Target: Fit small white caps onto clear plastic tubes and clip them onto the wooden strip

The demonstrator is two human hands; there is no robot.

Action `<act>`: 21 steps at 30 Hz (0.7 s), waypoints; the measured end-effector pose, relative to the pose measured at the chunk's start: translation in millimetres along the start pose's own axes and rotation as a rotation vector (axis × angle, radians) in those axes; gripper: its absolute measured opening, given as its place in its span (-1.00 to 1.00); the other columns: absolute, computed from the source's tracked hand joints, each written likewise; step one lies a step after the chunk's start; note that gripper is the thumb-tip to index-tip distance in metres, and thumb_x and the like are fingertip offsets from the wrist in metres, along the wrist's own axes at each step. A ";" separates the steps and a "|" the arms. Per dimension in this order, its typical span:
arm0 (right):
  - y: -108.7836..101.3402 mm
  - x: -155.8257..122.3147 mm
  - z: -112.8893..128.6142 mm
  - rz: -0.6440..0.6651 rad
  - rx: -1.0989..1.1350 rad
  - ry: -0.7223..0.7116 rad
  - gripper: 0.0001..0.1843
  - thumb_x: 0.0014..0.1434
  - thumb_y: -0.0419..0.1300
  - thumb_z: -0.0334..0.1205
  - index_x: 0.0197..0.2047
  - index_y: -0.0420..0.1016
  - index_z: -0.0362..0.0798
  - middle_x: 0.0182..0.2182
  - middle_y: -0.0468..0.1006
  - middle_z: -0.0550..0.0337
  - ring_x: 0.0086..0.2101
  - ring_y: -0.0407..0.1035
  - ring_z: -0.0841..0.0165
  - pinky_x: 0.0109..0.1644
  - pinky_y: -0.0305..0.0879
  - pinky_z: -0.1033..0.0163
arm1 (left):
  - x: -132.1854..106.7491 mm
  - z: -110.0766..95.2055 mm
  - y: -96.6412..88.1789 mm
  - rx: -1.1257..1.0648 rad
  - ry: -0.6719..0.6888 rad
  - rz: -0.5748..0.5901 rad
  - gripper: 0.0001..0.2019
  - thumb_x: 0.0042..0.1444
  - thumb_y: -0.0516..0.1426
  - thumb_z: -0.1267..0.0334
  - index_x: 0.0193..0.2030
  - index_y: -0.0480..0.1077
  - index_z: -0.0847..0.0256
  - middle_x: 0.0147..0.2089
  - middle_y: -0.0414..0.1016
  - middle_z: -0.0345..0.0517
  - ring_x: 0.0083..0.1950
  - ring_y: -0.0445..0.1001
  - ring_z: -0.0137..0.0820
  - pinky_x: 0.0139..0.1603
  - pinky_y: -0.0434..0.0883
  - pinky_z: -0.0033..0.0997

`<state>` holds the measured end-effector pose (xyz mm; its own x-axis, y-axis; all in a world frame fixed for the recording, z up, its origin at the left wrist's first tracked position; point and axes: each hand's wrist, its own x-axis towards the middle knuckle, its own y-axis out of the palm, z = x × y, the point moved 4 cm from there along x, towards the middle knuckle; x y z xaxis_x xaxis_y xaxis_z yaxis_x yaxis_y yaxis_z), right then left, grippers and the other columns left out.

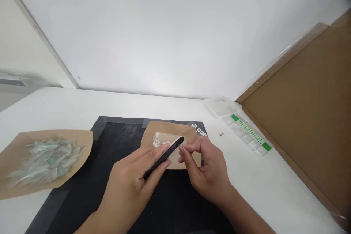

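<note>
A black nail file (168, 156) slants up to the right in my left hand (131, 175), thumb and fingers closed along its sides. Close to the file's upper end, my right hand (210, 170) is pinched at the fingertips. Whatever lies in that pinch is too small to make out. Beneath both hands sits a brown paper tray (148, 131), partly covered by them. Small white pieces (156, 140) are scattered in it.
A black mat (115, 135) lies under the hands. At left, another brown tray (13, 146) holds many small clear bags (52, 161). White dots (199, 130), tiny metal bits (222, 134), a clear green-striped case (251, 132) and a translucent tray (219, 107) lie right, near cardboard (304, 117).
</note>
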<state>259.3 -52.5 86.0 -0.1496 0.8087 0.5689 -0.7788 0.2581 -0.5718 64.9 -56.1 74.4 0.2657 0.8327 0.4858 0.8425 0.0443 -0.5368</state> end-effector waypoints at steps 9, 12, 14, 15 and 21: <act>10.4 4.5 7.8 0.039 -0.138 -0.123 -0.82 0.35 0.16 -0.41 -0.27 0.27 0.02 -0.42 0.47 0.27 -0.39 0.36 0.34 -0.19 0.21 0.14 | 0.1 0.1 4.5 -0.082 0.048 0.031 -0.62 0.38 0.16 0.41 0.28 0.50 0.07 -0.31 0.50 -0.26 -0.38 0.54 -0.57 -0.29 0.50 -0.60; 11.8 4.8 8.4 0.065 -0.137 -0.149 -0.80 0.35 0.15 -0.43 -0.27 0.24 0.02 -0.43 0.44 0.29 -0.42 0.31 0.38 -0.20 0.17 0.15 | 1.2 -0.6 4.4 -0.087 0.051 0.038 -0.62 0.39 0.15 0.42 0.28 0.50 0.08 -0.29 0.49 -0.25 -0.42 0.51 -0.59 -0.32 0.49 -0.60; 10.0 5.6 7.4 0.037 -0.130 -0.125 -0.80 0.35 0.16 -0.43 -0.27 0.25 0.01 -0.44 0.43 0.30 -0.42 0.32 0.38 -0.18 0.17 0.14 | 2.4 -2.3 3.2 -0.086 0.053 0.038 -0.62 0.39 0.14 0.42 0.28 0.50 0.09 -0.29 0.48 -0.25 -0.44 0.50 -0.60 -0.33 0.48 -0.60; 9.1 6.0 7.3 0.021 -0.125 -0.117 -0.80 0.35 0.16 -0.43 -0.27 0.25 0.01 -0.45 0.43 0.31 -0.41 0.34 0.37 -0.16 0.16 0.13 | 2.9 -3.1 2.4 -0.090 0.053 0.034 -0.63 0.39 0.15 0.42 0.27 0.51 0.10 -0.32 0.47 -0.26 -0.44 0.50 -0.59 -0.33 0.47 -0.61; 10.8 8.7 8.4 0.057 -0.118 -0.147 -0.79 0.34 0.16 -0.42 -0.28 0.24 0.02 -0.43 0.47 0.30 -0.41 0.35 0.37 -0.18 0.16 0.14 | 4.9 -5.1 0.1 -0.104 0.055 0.033 -0.66 0.39 0.13 0.42 0.21 0.56 0.14 -0.41 0.43 -0.28 -0.48 0.46 -0.56 -0.36 0.47 -0.59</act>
<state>244.5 -47.2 89.7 -0.2855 0.7398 0.6092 -0.6907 0.2818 -0.6659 68.8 -54.8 80.2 0.3167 0.8013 0.5075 0.8763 -0.0423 -0.4800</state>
